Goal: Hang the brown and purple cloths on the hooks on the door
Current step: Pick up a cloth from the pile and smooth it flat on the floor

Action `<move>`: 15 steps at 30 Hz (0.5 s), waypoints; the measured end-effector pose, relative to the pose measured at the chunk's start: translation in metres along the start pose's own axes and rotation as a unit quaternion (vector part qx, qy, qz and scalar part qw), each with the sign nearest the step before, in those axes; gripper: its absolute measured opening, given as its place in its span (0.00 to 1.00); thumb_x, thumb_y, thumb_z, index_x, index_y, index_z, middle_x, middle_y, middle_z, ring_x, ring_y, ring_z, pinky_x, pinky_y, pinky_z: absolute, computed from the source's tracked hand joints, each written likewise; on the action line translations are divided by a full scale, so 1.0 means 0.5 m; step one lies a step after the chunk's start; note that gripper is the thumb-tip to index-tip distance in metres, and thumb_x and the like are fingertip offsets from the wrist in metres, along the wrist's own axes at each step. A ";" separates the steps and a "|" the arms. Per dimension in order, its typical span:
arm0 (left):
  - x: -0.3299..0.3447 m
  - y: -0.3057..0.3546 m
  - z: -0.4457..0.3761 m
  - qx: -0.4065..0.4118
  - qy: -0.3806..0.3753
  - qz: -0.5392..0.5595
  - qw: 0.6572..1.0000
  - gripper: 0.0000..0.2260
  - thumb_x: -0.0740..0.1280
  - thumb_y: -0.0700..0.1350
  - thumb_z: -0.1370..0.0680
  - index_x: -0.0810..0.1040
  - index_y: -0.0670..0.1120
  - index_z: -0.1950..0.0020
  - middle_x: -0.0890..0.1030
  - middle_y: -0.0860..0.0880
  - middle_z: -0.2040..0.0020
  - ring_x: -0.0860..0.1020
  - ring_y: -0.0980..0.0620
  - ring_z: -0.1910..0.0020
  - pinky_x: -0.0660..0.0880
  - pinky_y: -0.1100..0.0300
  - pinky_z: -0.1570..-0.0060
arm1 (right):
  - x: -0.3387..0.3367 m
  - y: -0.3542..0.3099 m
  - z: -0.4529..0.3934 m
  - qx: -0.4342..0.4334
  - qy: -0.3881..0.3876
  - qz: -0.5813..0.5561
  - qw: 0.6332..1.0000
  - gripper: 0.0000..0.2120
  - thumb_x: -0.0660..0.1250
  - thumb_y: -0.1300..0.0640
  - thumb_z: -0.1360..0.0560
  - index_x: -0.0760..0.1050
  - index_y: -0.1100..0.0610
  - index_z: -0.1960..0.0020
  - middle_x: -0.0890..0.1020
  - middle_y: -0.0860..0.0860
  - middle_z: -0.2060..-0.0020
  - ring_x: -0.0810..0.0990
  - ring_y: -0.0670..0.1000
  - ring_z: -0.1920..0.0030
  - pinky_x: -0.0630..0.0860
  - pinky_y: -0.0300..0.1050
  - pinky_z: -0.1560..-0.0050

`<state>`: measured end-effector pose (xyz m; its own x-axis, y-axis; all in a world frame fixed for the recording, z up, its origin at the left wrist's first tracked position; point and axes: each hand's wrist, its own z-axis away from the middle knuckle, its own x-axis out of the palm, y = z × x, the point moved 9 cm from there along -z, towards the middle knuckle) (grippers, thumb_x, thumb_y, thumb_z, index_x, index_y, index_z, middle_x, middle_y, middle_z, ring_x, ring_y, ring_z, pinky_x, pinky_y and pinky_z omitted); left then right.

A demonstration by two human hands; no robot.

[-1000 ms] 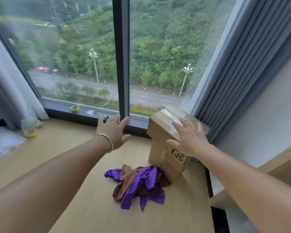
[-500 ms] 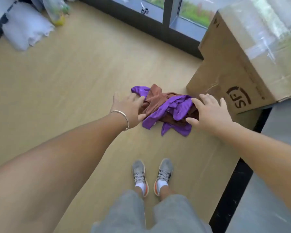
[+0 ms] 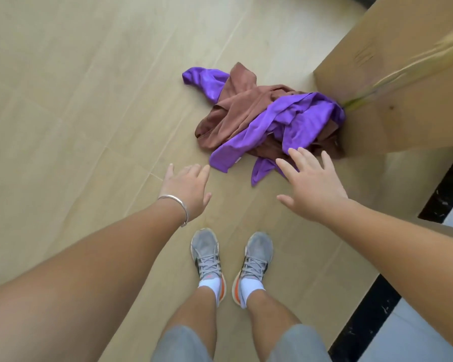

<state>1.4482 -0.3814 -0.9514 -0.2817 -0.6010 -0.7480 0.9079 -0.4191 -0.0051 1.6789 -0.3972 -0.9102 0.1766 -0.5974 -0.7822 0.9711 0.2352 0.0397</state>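
A brown cloth (image 3: 239, 111) and a purple cloth (image 3: 293, 118) lie tangled in one heap on the light wooden floor, against the foot of a cardboard box. My left hand (image 3: 186, 189), with a silver bangle on the wrist, hovers open just short of the heap's near left edge. Open as well, my right hand (image 3: 311, 184) has its fingers spread over the heap's near edge; contact is unclear. Neither hand holds anything. No door or hooks are in view.
A large cardboard box (image 3: 408, 82) stands at the upper right, touching the heap. My feet in grey trainers (image 3: 232, 259) stand just behind my hands. A black strip (image 3: 372, 309) runs diagonally at the lower right, with pale tiled floor (image 3: 413, 333) beyond it.
The view has dropped from the window to the floor. My hands left the window frame and the box, came down beside the heap, and now sit a little nearer to me than half a second ago.
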 end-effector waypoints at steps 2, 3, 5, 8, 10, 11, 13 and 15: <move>0.065 -0.004 -0.044 -0.001 -0.005 0.005 1.000 0.29 0.53 0.57 0.20 0.50 0.48 0.22 0.60 0.50 0.25 0.60 0.51 0.27 0.49 0.42 0.27 | 0.034 -0.042 -0.054 -0.034 0.016 0.013 0.999 0.40 0.62 0.35 0.26 0.50 0.49 0.22 0.50 0.54 0.22 0.46 0.53 0.22 0.46 0.62 0.25; 0.100 -0.008 -0.068 -0.003 -0.008 0.009 1.000 0.29 0.53 0.57 0.19 0.50 0.48 0.22 0.60 0.50 0.25 0.60 0.50 0.27 0.49 0.42 0.27 | 0.055 -0.066 -0.084 -0.053 0.022 0.019 0.998 0.40 0.63 0.36 0.26 0.50 0.49 0.22 0.51 0.54 0.22 0.47 0.53 0.22 0.46 0.62 0.25; 0.167 -0.022 -0.116 -0.009 -0.012 0.011 1.000 0.29 0.54 0.56 0.19 0.50 0.47 0.22 0.60 0.49 0.24 0.60 0.50 0.27 0.50 0.42 0.27 | 0.101 -0.117 -0.145 -0.095 0.031 0.033 0.994 0.40 0.64 0.38 0.26 0.50 0.50 0.22 0.51 0.54 0.22 0.47 0.54 0.22 0.45 0.61 0.25; 0.251 -0.047 -0.186 -0.018 -0.014 0.023 0.999 0.28 0.54 0.54 0.19 0.51 0.47 0.22 0.59 0.49 0.24 0.60 0.49 0.27 0.50 0.42 0.27 | 0.174 -0.184 -0.230 -0.153 0.035 0.069 0.985 0.39 0.64 0.40 0.25 0.49 0.50 0.22 0.50 0.54 0.22 0.46 0.55 0.22 0.44 0.61 0.25; 0.302 -0.068 -0.240 -0.021 -0.013 0.030 0.999 0.27 0.56 0.50 0.19 0.50 0.47 0.22 0.59 0.49 0.24 0.59 0.49 0.27 0.50 0.43 0.27 | 0.220 -0.217 -0.290 -0.187 0.044 0.101 0.976 0.39 0.65 0.42 0.24 0.49 0.51 0.22 0.52 0.55 0.22 0.47 0.57 0.23 0.44 0.61 0.25; 0.323 -0.078 -0.263 -0.022 -0.018 0.031 0.999 0.29 0.58 0.46 0.20 0.50 0.48 0.22 0.58 0.49 0.24 0.59 0.49 0.26 0.49 0.44 0.27 | 0.238 -0.230 -0.316 -0.203 0.045 0.120 0.971 0.38 0.64 0.44 0.24 0.49 0.52 0.22 0.52 0.55 0.22 0.47 0.57 0.23 0.44 0.60 0.25; 0.361 -0.100 -0.315 -0.021 -0.021 0.030 0.999 0.36 0.63 0.38 0.26 0.48 0.49 0.22 0.57 0.49 0.24 0.58 0.50 0.26 0.50 0.46 0.27 | 0.279 -0.255 -0.374 -0.243 0.051 0.165 0.954 0.33 0.60 0.51 0.21 0.49 0.52 0.22 0.52 0.56 0.22 0.48 0.58 0.23 0.44 0.60 0.25; 0.382 -0.116 -0.367 -0.005 -0.002 0.030 1.000 0.37 0.61 0.34 0.28 0.51 0.50 0.22 0.57 0.49 0.24 0.61 0.48 0.27 0.54 0.49 0.28 | 0.311 -0.277 -0.426 -0.286 0.062 0.200 0.935 0.29 0.51 0.58 0.22 0.49 0.53 0.21 0.53 0.56 0.22 0.49 0.58 0.23 0.45 0.60 0.25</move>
<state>1.3987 -0.3472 -1.2158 -0.2266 -0.6273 -0.7451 0.9265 -0.3748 0.0337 1.5377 -0.3593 -1.1698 0.4526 -0.2886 -0.8437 0.5800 0.8139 0.0327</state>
